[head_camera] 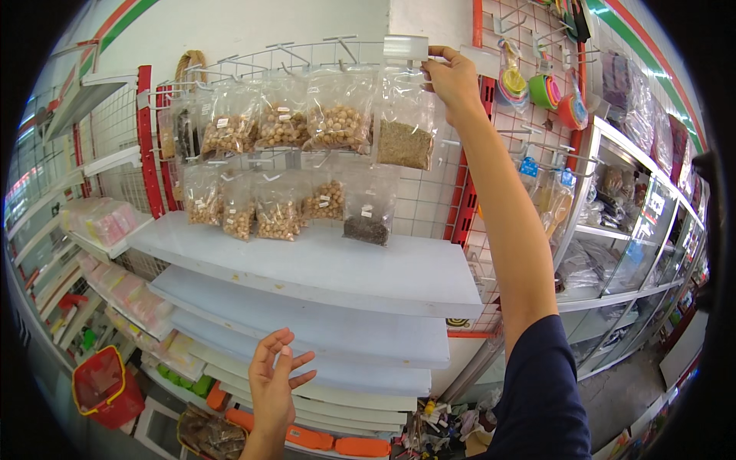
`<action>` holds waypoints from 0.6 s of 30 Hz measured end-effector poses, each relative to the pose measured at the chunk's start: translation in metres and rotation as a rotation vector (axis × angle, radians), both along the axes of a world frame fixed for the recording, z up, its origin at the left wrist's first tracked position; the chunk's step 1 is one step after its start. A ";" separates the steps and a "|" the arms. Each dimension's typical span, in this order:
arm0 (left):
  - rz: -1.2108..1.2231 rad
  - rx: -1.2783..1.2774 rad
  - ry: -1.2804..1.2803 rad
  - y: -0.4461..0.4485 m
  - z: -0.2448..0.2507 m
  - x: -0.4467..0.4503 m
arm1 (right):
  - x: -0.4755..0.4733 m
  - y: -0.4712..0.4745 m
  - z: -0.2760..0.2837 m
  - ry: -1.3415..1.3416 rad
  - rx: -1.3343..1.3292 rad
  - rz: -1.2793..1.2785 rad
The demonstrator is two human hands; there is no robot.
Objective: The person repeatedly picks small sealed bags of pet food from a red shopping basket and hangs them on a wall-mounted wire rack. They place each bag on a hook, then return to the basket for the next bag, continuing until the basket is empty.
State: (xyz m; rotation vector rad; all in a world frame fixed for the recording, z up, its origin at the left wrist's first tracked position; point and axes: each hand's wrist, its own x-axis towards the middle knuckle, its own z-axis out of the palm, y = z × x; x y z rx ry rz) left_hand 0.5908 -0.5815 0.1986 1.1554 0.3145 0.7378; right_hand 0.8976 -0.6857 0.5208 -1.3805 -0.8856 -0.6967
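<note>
My right hand (451, 77) is raised at the top of the rack, its fingers at the right side of a clear tag holder (406, 48) and the top of a plastic bag of dried herb or seed (405, 141); whether they grip either is unclear. Left of it hang bags of round tan nuts or seeds (339, 123) on metal hooks. Below hangs a lower row of similar bags (279, 213) and one bag with dark contents (366, 224). My left hand (279, 374) is in front of the lower shelves, fingers spread and curled, holding nothing.
A white shelf (310, 270) juts out below the bags, with more shelves under it. Colored measuring cups (545, 91) hang on a red grid at right, beside a glass cabinet (621, 241). A red basket (108, 386) and orange packs (362, 447) are low down.
</note>
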 end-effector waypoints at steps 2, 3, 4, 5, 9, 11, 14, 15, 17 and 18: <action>0.000 -0.001 0.005 0.000 -0.002 0.000 | 0.001 0.001 0.002 0.004 0.016 0.020; 0.001 -0.003 0.007 0.000 -0.002 -0.001 | 0.002 0.001 0.002 0.006 0.023 0.021; -0.002 -0.001 0.009 0.000 -0.003 0.000 | 0.002 0.002 0.002 -0.002 0.027 0.031; -0.003 -0.001 0.010 0.000 -0.003 0.000 | 0.003 0.003 0.002 0.006 0.029 0.028; -0.002 0.001 0.015 0.000 -0.005 0.000 | 0.009 0.008 0.003 -0.037 0.001 0.046; -0.002 0.001 0.017 0.000 -0.006 0.000 | 0.010 0.009 0.003 -0.058 -0.013 0.026; -0.001 -0.004 0.018 0.001 -0.007 0.001 | 0.009 0.010 0.003 -0.082 -0.003 -0.060; 0.002 -0.009 0.022 0.001 -0.008 0.001 | 0.007 0.010 0.003 -0.098 0.009 -0.100; -0.001 -0.005 0.019 0.001 -0.009 0.001 | 0.003 0.009 0.002 -0.103 0.018 -0.174; -0.002 -0.005 0.019 0.001 -0.009 0.002 | 0.002 0.007 0.000 -0.091 0.015 -0.207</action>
